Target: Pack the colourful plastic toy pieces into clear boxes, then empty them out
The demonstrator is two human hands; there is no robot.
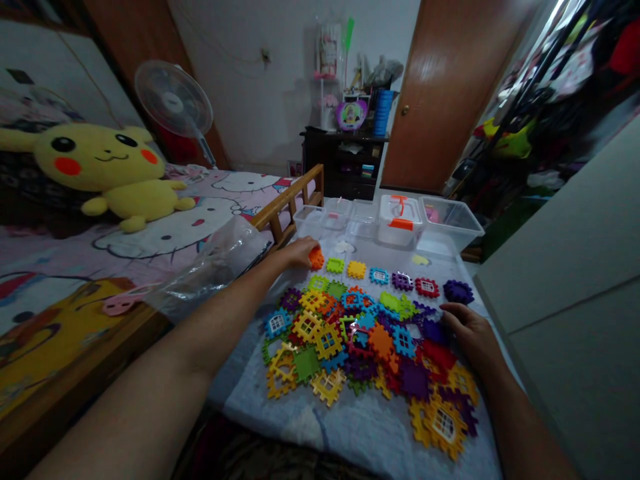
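Observation:
My left hand [303, 253] is closed on an orange piece [317, 258] at the left end of a row of toothed plastic pieces. To its right the row goes on with a green piece [335, 265], a yellow piece [357, 269], a blue piece [379, 275], a purple piece [403, 281], a red piece [427, 287] and dark blue pieces [458, 291]. Below the row spreads a mixed pile [350, 333] of coloured pieces. My right hand [466, 328] is at the pile's right edge, fingers bent near dark blue pieces; what its fingertips touch is unclear.
Clear plastic boxes [453, 223] line the table's far edge, one with an orange-handled lid [400, 212]. A wooden bed rail [290, 200] and a crumpled plastic bag [220, 260] are left. A white cabinet [570, 267] stands right.

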